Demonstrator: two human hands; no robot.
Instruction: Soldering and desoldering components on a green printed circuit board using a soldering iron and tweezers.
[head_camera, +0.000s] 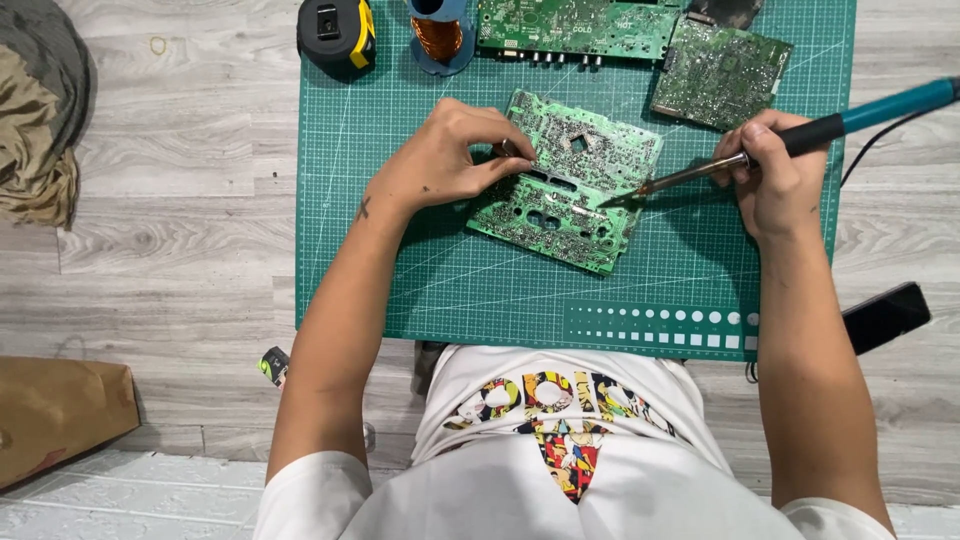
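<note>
Right hand has its grip closed around a soldering iron, fingers wrapped on the dark handle just behind the metal shaft; the teal rear of the handle and its cord run off toward the upper right. Its tip comes down on the right-hand part of a green circuit board, which lies tilted near the middle of a green cutting mat.

Left hand rests on the left edge of that same board, its grip narrow, fingertips curled and pressing on the board's upper left corner; whether anything small is pinched between the fingers cannot be told.

Farther out, along the mat's top edge, lie a second circuit board and a third, squarer board to its right, well apart from the one under the hands. Just left of these stands a spool of copper wire on a blue base, and beside it a black and yellow tape measure.

The mat sits on a grey wood-patterned floor. A dark phone lies off the mat's right edge near the right forearm. A crumpled cloth is at the far left, and a brown paper bag lies at the lower left.
</note>
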